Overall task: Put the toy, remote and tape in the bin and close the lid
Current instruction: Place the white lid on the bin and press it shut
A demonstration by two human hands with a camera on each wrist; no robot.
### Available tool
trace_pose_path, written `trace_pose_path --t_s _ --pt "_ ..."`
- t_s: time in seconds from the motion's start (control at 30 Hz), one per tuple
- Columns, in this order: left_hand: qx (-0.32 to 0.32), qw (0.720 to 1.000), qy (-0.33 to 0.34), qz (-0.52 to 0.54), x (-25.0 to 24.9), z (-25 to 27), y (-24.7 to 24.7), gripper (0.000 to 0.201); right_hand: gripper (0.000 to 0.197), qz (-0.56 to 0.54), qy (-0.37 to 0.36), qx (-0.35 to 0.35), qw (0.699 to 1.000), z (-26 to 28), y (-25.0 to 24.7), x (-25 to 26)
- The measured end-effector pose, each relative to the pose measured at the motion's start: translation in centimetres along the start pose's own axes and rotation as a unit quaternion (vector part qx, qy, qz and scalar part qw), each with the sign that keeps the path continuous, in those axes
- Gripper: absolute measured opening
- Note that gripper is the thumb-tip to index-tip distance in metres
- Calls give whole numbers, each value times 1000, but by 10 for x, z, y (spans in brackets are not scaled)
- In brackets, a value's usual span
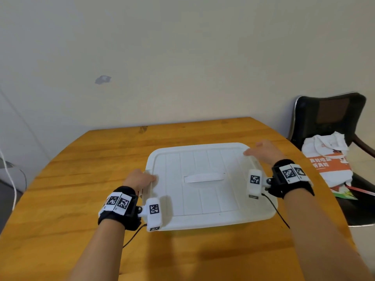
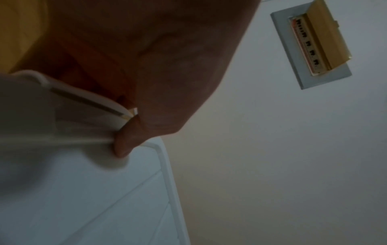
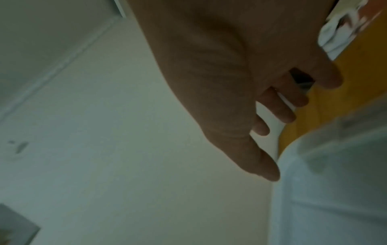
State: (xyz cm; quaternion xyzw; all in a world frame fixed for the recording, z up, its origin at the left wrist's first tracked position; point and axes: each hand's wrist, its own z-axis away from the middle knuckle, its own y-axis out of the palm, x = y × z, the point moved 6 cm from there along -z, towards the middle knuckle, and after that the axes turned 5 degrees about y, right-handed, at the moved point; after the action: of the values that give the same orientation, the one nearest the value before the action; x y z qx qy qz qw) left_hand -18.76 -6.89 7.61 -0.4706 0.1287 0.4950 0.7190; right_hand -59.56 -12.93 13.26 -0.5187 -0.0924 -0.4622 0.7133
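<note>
Plain pale wall behind, round wooden tabletop [image 1: 81, 199] in front of me, and the white bin [image 1: 253, 217] sits in the middle with its lid [image 1: 203, 191] lying flat on top. My left hand [image 1: 140, 179] grips the lid's left edge, thumb on top, fingers [image 2: 123, 145] curled under the rim. My right hand [image 1: 263, 151] hovers at the far right corner, fingers [image 3: 282, 112] loose, grasping nothing. Toy, remote and tape aren't visible. A black chair [image 1: 328, 116] with bags stands right.

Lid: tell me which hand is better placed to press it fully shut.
Left, probably. The left hand already grips the lid's left edge, thumb on top. The right hand hovers open over the far right corner, fingers spread, apparently not touching.
</note>
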Motion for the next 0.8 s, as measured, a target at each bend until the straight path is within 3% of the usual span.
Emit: trace_pose_path --t_s 0.13,0.3,0.5,0.8 --pt "-33 994 41 -94 -11 2 -4 21 82 63 67 33 995 -4 9 -39" --pt "-38 990 55 -122 -14 7 -4 18 70 22 109 59 992 -4 16 -63" --pt "-47 991 55 -114 -11 7 -1 24 47 31 78 34 996 -2 9 -60" --pt "-66 991 62 -98 -8 9 -1 29 46 129 34 -32 991 -10 3 -53"
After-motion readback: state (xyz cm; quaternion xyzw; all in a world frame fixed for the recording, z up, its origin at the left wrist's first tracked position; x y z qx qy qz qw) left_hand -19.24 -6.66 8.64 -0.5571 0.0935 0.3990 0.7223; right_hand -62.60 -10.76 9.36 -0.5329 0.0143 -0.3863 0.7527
